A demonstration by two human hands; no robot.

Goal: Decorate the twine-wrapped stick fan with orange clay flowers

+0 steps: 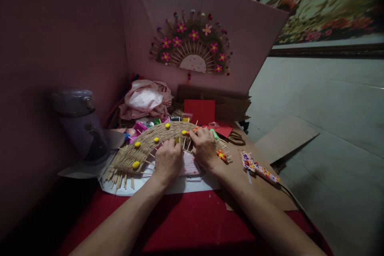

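Twine fan (pixel 150 138) lies under our curled left hand (pixel 169 160) and right hand (pixel 205 150); what they pinch we cannot tell. Uneven pressing could skew its orange petals (pixel 196 128).

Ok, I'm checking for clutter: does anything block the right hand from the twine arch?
Nothing visible does: the right hand is at the twine arch, beside small orange pieces. The flower-patterned glue gun lies off to the right.
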